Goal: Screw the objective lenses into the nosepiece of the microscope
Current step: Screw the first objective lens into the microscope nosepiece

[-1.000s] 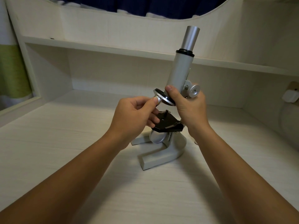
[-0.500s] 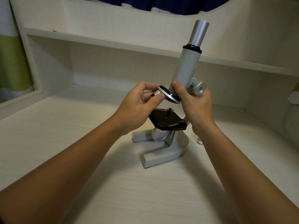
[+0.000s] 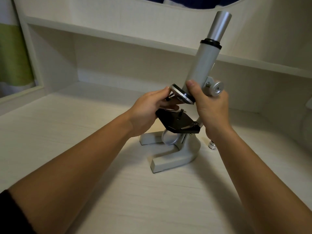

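A grey microscope (image 3: 205, 65) stands tilted on the pale desk, its tube leaning up to the right. Its round nosepiece (image 3: 182, 93) sits at the tube's lower end, above the black stage (image 3: 177, 123). A small objective lens (image 3: 170, 96) pokes out under the nosepiece, and my left hand (image 3: 148, 110) has its fingers closed around it. My right hand (image 3: 211, 108) grips the microscope arm, thumb pressed on the tube just above the nosepiece. Another silver objective lens (image 3: 212, 144) lies on the desk right of the base, partly hidden by my right wrist.
The desk (image 3: 152, 200) is backed by a wall panel with a shelf (image 3: 118, 36) above. A side panel (image 3: 27, 48) closes the left. A pale rounded object (image 3: 307, 130) sits at the far right edge. The focus knob (image 3: 217, 88) sticks out beside my right hand.
My left hand has turned around the lens under the nosepiece, its fingers now flatter and lower. The microscope sits a little more upright and to the right in view. My right hand keeps its grip.
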Action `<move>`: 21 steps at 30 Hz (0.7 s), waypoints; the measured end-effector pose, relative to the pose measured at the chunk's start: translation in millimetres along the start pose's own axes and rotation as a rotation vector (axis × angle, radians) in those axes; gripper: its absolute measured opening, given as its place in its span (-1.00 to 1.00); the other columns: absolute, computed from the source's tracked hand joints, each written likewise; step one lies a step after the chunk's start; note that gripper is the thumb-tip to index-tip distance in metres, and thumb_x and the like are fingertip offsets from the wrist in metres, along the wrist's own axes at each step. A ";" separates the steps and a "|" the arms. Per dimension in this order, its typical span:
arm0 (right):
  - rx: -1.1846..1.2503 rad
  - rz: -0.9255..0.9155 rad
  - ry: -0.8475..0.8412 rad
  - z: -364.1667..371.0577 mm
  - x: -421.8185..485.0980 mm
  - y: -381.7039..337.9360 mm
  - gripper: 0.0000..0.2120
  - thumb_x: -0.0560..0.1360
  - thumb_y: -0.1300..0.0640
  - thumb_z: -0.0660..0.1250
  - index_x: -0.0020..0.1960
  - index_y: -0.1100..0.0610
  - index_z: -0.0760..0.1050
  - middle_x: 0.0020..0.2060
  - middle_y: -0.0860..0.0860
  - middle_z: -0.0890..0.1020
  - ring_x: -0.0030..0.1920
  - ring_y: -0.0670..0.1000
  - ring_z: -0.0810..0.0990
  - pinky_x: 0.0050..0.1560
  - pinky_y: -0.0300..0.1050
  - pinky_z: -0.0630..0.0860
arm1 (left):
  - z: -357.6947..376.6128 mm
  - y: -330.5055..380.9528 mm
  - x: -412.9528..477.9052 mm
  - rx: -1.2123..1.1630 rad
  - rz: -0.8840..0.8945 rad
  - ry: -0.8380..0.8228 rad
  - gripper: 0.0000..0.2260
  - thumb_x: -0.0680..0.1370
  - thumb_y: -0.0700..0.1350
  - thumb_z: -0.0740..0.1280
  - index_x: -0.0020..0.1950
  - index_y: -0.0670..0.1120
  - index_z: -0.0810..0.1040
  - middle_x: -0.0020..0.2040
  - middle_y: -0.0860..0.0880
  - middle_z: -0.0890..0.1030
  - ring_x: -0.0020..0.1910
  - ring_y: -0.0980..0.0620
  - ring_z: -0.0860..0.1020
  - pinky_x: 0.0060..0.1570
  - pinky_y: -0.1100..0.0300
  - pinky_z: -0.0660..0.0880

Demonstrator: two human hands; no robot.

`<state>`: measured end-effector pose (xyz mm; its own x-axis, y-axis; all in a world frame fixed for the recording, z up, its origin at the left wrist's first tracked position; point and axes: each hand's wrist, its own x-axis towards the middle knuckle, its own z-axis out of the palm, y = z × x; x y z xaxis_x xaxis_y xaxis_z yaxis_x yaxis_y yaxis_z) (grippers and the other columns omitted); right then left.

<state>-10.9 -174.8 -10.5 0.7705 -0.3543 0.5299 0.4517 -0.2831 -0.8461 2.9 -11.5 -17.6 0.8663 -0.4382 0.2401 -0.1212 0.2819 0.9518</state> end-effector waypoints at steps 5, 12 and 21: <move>0.014 0.005 0.007 1.7 0.5 0.7 -0.34 0.21 -0.39 0.48 0.07 0.09 0.67 0.00 0.07 0.78 -0.08 -0.08 0.71 -0.01 -0.21 0.59 | 1.7 0.0 1.5 0.002 0.006 0.036 -0.67 0.70 -0.04 0.08 0.22 -0.15 0.57 0.14 -0.22 0.65 0.01 -0.09 0.58 0.18 -0.02 0.49; 0.062 0.005 -0.022 0.8 3.7 2.0 -0.50 0.21 -0.33 0.50 -0.02 -0.02 0.60 -0.10 -0.05 0.73 -0.10 -0.12 0.69 -0.04 -0.27 0.59 | 4.1 -3.3 0.2 0.020 0.042 0.079 -0.69 0.70 -0.08 0.09 0.16 -0.14 0.61 0.07 -0.14 0.67 0.06 -0.08 0.59 0.38 -0.21 0.35; -0.060 -0.009 -0.186 -12.3 5.7 1.1 -0.20 0.28 -0.38 0.42 0.28 0.21 0.59 0.14 0.15 0.74 0.13 0.08 0.72 0.05 -0.26 0.61 | 4.4 -2.9 0.3 0.207 0.165 0.186 -0.72 0.68 -0.08 0.16 0.04 -0.06 0.67 -0.01 -0.10 0.69 -0.02 -0.06 0.63 0.09 0.08 0.57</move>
<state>-11.5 -188.1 -7.7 0.8388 -0.1821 0.5130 0.4357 -0.3403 -0.8333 1.4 -16.3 -19.5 0.8982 -0.2321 0.3734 -0.3466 0.1486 0.9262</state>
